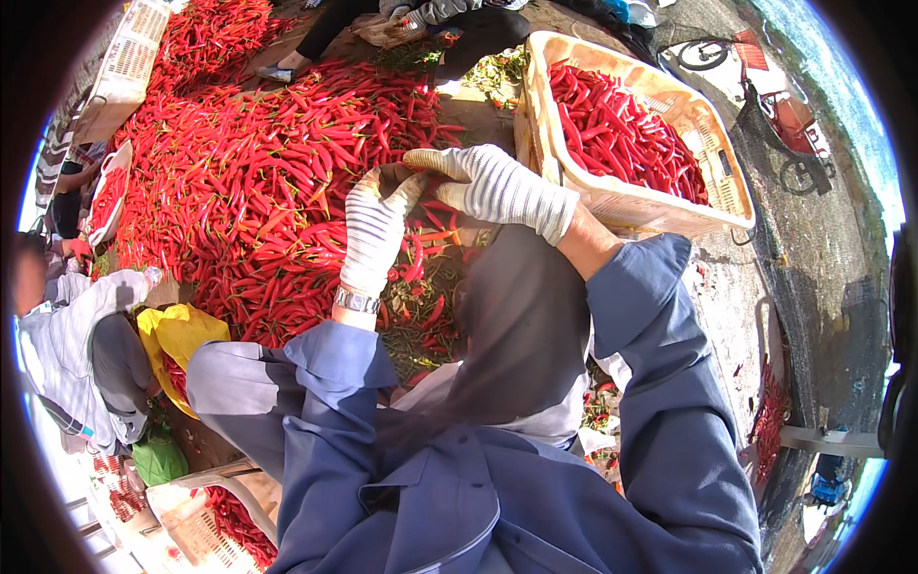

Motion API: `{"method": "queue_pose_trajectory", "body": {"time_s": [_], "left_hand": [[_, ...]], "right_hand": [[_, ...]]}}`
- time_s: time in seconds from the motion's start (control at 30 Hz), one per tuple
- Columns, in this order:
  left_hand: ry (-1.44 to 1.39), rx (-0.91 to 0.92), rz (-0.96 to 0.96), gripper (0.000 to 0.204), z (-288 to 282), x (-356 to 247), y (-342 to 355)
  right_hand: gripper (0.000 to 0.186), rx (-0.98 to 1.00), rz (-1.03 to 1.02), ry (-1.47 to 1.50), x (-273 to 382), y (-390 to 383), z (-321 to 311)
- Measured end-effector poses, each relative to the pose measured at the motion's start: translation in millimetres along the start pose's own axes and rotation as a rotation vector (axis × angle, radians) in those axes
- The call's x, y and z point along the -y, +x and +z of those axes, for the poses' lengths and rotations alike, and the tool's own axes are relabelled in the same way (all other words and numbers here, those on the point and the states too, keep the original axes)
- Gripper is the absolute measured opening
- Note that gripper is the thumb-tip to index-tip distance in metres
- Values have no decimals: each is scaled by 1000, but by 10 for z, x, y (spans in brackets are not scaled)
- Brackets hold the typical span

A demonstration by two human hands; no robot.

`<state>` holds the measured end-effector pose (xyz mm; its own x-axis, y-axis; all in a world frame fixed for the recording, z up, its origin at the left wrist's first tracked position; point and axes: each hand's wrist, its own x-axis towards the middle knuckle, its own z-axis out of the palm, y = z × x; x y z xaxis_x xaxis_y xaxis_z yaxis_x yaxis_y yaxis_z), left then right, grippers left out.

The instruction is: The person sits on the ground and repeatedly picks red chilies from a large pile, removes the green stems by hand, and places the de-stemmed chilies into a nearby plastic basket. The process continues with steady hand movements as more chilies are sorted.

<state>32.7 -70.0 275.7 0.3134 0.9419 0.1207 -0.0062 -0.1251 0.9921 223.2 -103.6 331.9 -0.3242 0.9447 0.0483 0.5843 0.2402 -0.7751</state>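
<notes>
My left hand (381, 215) and my right hand (492, 187), both in striped white gloves with stained fingertips, meet at chest height over a broad heap of red chilies (268, 191). Their fingers are curled and pinched together; whatever lies between them is too hidden to make out. Just right of my right hand, a cream plastic crate (732, 182) holds red chilies (622, 129). Loose chilies and green stems (421, 325) lie on the ground below my hands, beside my bent legs.
Co-workers sit at the left (81, 344) and top (449, 29). A yellow bag (172, 335), a green bag (158, 454), a lower-left crate (182, 517) and an upper-left crate (129, 43) surround the heap. Dark netting (803, 287) and bicycles (703, 55) are at the right.
</notes>
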Motion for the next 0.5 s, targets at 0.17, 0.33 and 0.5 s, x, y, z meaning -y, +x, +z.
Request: {"method": "queue_pose_trajectory", "body": {"time_s": [0.17,0.33,0.5], "left_hand": [[225,-18,215,21,-25,113,-6],[359,-70,292,23,22,144,46],[-9,0,59,25,235,115,41]], "right_hand": [[58,7,-7,50,83,-10,-46],[56,19,-4,133,72,-50,-94],[50,-187,32,171,38,19,-85]]}}
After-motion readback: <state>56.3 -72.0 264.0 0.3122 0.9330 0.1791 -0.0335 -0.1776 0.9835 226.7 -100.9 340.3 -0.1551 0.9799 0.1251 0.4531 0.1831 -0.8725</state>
